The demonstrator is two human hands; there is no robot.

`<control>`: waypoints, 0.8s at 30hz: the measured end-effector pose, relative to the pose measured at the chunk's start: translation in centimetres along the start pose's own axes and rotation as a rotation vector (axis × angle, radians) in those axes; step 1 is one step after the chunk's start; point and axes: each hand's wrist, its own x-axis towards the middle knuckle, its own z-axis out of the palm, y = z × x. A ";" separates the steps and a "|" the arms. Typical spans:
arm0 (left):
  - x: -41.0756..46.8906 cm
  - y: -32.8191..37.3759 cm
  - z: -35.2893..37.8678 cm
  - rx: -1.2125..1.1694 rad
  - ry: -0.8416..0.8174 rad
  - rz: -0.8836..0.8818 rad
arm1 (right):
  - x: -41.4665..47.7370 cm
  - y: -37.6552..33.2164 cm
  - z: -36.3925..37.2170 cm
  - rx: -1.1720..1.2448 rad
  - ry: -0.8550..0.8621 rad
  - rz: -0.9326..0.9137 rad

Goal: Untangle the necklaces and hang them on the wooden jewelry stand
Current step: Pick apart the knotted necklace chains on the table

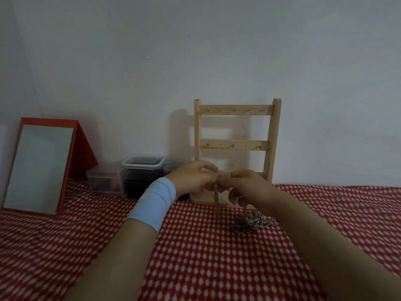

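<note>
Far left, a rectangular mirror (40, 168) in a flat red frame leans back on its folding prop, its glass dull and grey. Beside it sit clear plastic boxes (104, 181), low and rounded at the corners. One of them, the lidded box (142, 164), is taller and holds dark contents that I cannot make out.

The left hand (191, 179) reaches in from below, with a smooth pale blue wristband (155, 205) round the forearm. Its fingers are curled and pinch the necklace chain (217, 198) where they meet the other hand's fingertips. A fine metallic length of that chain dangles straight down from the meeting point.

Behind the hands stands the wooden jewelry stand (235, 145), of pale unfinished wood. It has two uprights and crossbars set with small metal hooks, all bare, and it stands close against the plain wall.

The right hand (249, 185) has its fingers bent in, gripping the same chain, and leaf-shaped pieces hang under its palm. Just below it the tangle of necklaces (252, 222) lies heaped on the red cloth (195, 257), which is dotted with white. The heap is made of silvery links and rings.
</note>
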 end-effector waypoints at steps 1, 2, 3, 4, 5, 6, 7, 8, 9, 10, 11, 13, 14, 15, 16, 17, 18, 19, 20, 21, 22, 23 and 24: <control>-0.1 0.0 0.0 0.011 -0.046 0.017 | 0.0 0.0 0.0 0.009 0.001 -0.015; -0.2 0.0 0.0 0.040 -0.075 0.035 | 0.1 -0.1 -0.1 0.023 0.004 -0.026; -0.1 -0.2 0.0 0.066 -0.080 0.042 | 0.1 -0.1 -0.1 0.035 0.012 -0.034; -0.1 -0.4 -0.1 0.067 -0.071 0.042 | 0.1 -0.1 -0.2 0.038 0.024 -0.038; -0.1 -0.6 -0.2 0.056 -0.055 0.044 | 0.2 -0.1 -0.3 0.036 0.033 -0.036; 0.1 -0.8 -0.4 0.051 -0.033 0.056 | 0.2 -0.1 -0.4 0.034 0.037 -0.031; 0.2 -1.0 -0.5 0.063 -0.012 0.074 | 0.2 -0.1 -0.5 0.028 0.037 -0.020; 0.2 -1.0 -0.7 0.081 0.005 0.093 | 0.1 -0.1 -0.6 0.011 0.032 -0.005; 0.2 -1.0 -0.8 0.107 0.019 0.108 | 0.1 0.0 -0.6 -0.014 0.022 0.013; 0.2 -0.9 -0.7 0.134 0.030 0.117 | 0.1 0.0 -0.7 -0.038 0.009 0.029; 0.3 -0.9 -0.6 0.155 0.032 0.120 | 0.1 0.1 -0.7 -0.053 0.001 0.040; 0.5 -0.9 -0.4 0.172 0.020 0.120 | 0.1 0.2 -0.6 -0.044 0.002 0.042; 0.5 -0.9 -0.4 0.179 0.012 0.119 | 0.2 0.2 -0.6 -0.017 0.005 0.038; 0.5 -1.1 -0.4 0.176 0.004 0.115 | 0.3 0.3 -0.7 0.022 0.006 0.034; 0.6 -1.3 -0.4 0.159 -0.004 0.109 | 0.4 0.4 -0.7 0.061 0.004 0.030; 0.6 -1.5 -0.5 0.136 -0.016 0.104 | 0.6 0.5 -0.8 0.088 0.006 0.027; 0.5 -1.6 -0.5 0.109 -0.032 0.099 | 0.6 0.5 -0.8 0.094 0.008 0.022; 0.5 -1.6 -0.6 0.096 -0.054 0.099 | 0.7 0.5 -0.7 0.080 0.012 0.016; 0.5 -1.7 -0.6 0.095 -0.072 0.101 | 0.7 0.5 -0.7 0.049 0.013 0.007; 0.5 -1.8 -0.6 0.105 -0.085 0.104 | 0.7 0.4 -0.5 0.013 0.015 -0.006; 0.4 -1.8 -0.6 0.117 -0.094 0.100 | 0.7 0.4 -0.4 -0.016 0.020 -0.024; 0.4 -1.9 -0.6 0.137 -0.101 0.094 | 0.7 0.3 -0.2 -0.030 0.029 -0.049; 0.3 -1.9 -0.6 0.162 -0.108 0.085 | 0.7 0.3 -0.2 -0.032 0.042 -0.077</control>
